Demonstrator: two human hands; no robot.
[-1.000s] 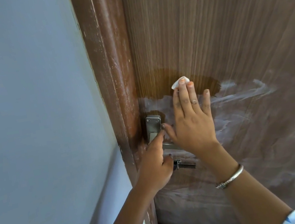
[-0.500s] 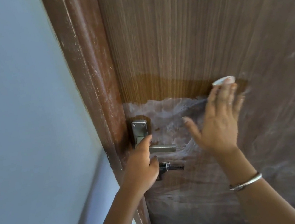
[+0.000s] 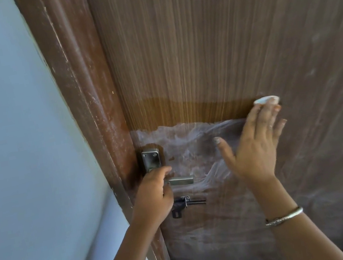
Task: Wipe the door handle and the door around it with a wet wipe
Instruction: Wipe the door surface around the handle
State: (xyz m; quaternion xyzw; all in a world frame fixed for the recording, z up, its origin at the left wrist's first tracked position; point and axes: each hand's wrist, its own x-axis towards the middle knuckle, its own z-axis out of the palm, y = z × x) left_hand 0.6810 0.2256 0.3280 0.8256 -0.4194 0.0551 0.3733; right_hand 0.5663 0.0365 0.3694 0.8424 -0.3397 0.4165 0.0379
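Here the step in hand was the wiping of the door (image 3: 228,28) itself, above and to the right of the handle (image 3: 180,181). The right hand (image 3: 254,149) lay spread flat against the wood, its fingers (image 3: 262,118) pressing the wipe (image 3: 266,99) to the panel; only a white edge of the wipe showed past the fingertips. It sat at the right end of a dark, damp-looking band, with a whitish, smeary patch below it that ran down around the handle. The left hand (image 3: 154,195) was curled by the inner end of the lever, thumb up against the metal plate (image 3: 151,159), and seemed to be steadying the door; how firmly it gripped the lever I could not tell. A key (image 3: 187,204) stuck out of the lock just below.

By my judgement the work was partly done: a strip was wet, but much of the pale film near the handle and lower down remained, and the handle looked not yet wiped. The next move probably called for sliding the flat right hand back toward the frame (image 3: 82,99), a little lower, with even pressure so the wipe would not slip from under the fingers, and for taking care near the key.
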